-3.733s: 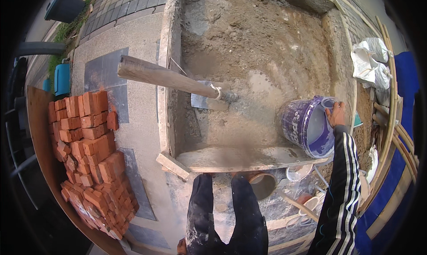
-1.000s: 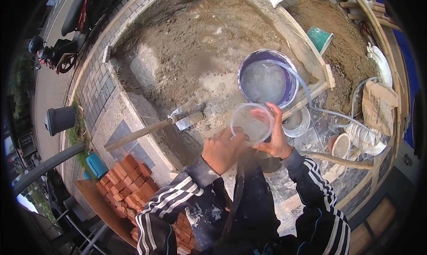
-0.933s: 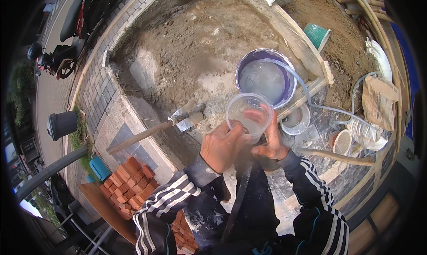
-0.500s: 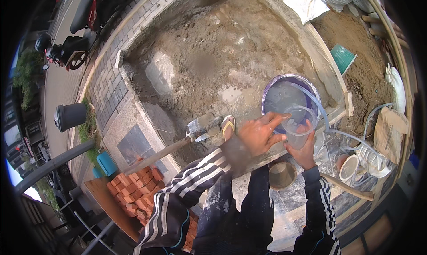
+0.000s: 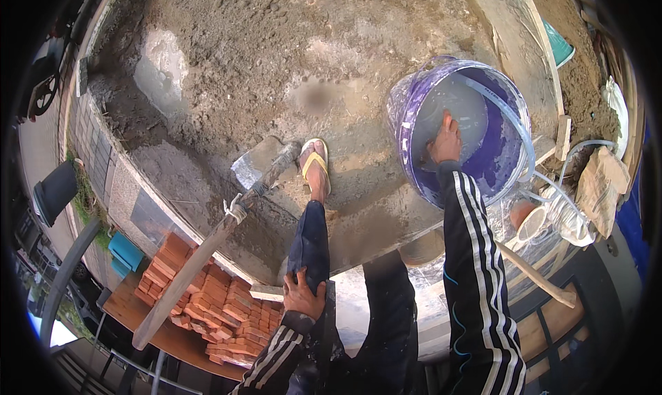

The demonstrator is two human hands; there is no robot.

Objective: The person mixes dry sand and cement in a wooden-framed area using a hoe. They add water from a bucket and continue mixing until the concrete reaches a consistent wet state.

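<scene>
My right hand (image 5: 447,141) reaches down inside a large purple bucket (image 5: 405,129) that tilts toward me. Its fingers are bent at the cloudy grey water (image 5: 472,109), and what they hold is hidden there. The clear plastic tub cannot be made out. A pale translucent hose (image 5: 507,112) runs over the bucket's rim into the water. My left hand (image 5: 303,295) lies with fingers spread on my bent left knee. My left foot, in a yellow-strapped flip-flop (image 5: 315,162), stands on the rough mortar surface (image 5: 276,71). Beside it lies a hoe (image 5: 200,267) with a long wooden handle and mortar-smeared blade.
Orange bricks (image 5: 214,302) are stacked at lower left, near a teal container (image 5: 125,251) and a dark bin (image 5: 56,191). Low concrete edging (image 5: 158,205) borders the mortar. Right of the bucket are a white-rimmed pot (image 5: 531,223), a wooden handle (image 5: 538,274) and a green bucket (image 5: 557,43).
My hands have parted: the left moved from the clear tub to my knee, the right went down into the bucket. The view has shifted closer, and the tub is no longer distinguishable.
</scene>
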